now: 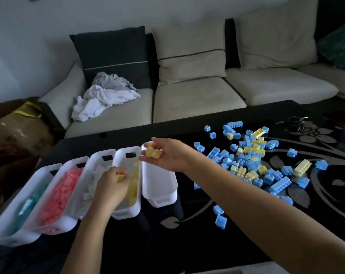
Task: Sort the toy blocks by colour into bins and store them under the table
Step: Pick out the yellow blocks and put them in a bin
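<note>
Your right arm crosses bench [187,238]; right grip [167,155] cups yellow blocks [153,152]. Left grip [110,186] pinches one block [120,177] over yellow bin [128,212]. Sorting yellows. Next: drop both in, back to pile [246,155].

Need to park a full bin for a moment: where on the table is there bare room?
The table is bare along its near edge, in front of the bins and left of two stray blue blocks. A narrower strip runs behind the bins, toward the sofa. Right of the empty bin, the blue and yellow pile crowds the top.
</note>
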`<state>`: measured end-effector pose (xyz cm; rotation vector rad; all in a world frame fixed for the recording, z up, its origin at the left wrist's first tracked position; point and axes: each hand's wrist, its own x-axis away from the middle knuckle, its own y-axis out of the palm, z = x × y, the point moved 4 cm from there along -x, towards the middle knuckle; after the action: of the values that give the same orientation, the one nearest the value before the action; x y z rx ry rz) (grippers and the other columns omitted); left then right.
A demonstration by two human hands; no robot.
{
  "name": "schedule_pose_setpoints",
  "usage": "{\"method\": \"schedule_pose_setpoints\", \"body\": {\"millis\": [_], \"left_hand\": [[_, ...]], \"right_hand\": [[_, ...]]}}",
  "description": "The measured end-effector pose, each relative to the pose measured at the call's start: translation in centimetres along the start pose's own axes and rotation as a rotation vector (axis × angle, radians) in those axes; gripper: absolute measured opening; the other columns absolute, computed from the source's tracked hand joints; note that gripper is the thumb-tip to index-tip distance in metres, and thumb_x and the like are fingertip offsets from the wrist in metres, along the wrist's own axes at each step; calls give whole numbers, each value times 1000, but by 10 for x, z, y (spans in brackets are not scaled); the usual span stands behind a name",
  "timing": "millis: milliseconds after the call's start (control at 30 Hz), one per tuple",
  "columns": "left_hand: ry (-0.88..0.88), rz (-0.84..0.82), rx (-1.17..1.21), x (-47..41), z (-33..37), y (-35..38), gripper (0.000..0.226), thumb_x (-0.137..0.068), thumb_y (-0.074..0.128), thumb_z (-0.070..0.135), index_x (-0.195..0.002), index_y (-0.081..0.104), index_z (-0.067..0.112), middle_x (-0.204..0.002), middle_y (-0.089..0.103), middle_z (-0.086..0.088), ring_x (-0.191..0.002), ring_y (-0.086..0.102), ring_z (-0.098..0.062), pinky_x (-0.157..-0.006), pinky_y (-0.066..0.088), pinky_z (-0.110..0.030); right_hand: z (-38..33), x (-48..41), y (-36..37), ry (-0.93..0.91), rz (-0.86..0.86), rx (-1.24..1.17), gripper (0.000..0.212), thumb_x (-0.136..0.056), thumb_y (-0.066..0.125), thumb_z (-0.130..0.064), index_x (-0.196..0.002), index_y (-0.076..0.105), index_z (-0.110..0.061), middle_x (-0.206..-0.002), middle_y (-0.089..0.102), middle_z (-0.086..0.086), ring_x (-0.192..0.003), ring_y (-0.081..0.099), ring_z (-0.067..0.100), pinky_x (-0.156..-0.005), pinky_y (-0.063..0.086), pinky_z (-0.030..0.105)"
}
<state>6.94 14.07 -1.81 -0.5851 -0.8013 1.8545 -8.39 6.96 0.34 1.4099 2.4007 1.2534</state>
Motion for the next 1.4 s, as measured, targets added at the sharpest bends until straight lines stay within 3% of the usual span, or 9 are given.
{"method": "schedule_pose_setpoints", "body": {"millis": [133,267,333,467,633,933,1067,1300,1400], "left_hand": [[-26,-7,-106,1,-14,2,21,-90,52,16,-107,63,16,-112,64,-2,-103,59,-22,-81,40,-27],[15,0,-91,4,-14,-3,22,-92,48,12,-109,63,15,-113,64,-1,-105,58,-19,-86,40,-26],[26,24,-53,5,-12,-6,20,-92,50,13,-107,63,16,-108,64,1,-97,58,-15,-82,41,-25],[130,58,63,11,3,-11,14,-92,57,18,-104,63,19,-103,65,5,-89,57,-8,-79,40,-22],[341,13,213,32,41,3,16,-92,56,15,-104,62,24,-101,64,16,-93,60,3,-76,40,-5],[677,-369,176,69,122,89,19,-90,60,12,-104,63,23,-104,61,14,-95,59,4,-81,48,-8],[738,-462,106,63,154,132,21,-91,56,7,-109,64,16,-110,63,6,-96,59,-1,-80,44,-4],[712,-513,-80,51,185,181,23,-92,57,20,-115,61,18,-123,55,-2,-100,61,-24,-87,49,-32],[683,-565,-201,47,189,196,30,-92,56,25,-121,57,17,-128,49,-6,-107,56,-24,-89,48,-34]], "right_hand": [[15,-21,27,66,49,209,41,-101,41,-15,-138,38,0,-146,34,18,-135,33,39,-108,34,53],[10,-24,41,136,8,343,48,-101,40,-16,-146,27,-5,-154,10,25,-143,10,41,-113,24,51],[2,-21,42,135,-24,386,46,-99,42,-11,-144,31,-3,-152,12,28,-141,15,43,-111,29,48],[-21,-1,21,97,-66,544,34,-96,44,-7,-128,51,5,-124,50,24,-111,55,40,-93,50,39],[-64,49,-44,-66,33,856,26,-97,46,-17,-109,65,-4,-102,69,12,-87,67,22,-75,56,25],[-107,140,-172,-150,464,1476,14,-91,61,-20,-101,66,-13,-88,69,1,-70,62,9,-61,47,18],[-94,153,-187,-115,432,1643,22,-82,68,-4,-93,64,-23,-89,63,-10,-71,57,-4,-66,45,9],[-78,148,-203,-36,520,1936,38,-82,66,-13,-115,56,-29,-108,41,-6,-104,43,13,-81,34,24],[-75,149,-208,-70,477,1903,42,-81,67,-9,-115,54,-31,-108,39,-5,-99,46,15,-76,38,23]]}}
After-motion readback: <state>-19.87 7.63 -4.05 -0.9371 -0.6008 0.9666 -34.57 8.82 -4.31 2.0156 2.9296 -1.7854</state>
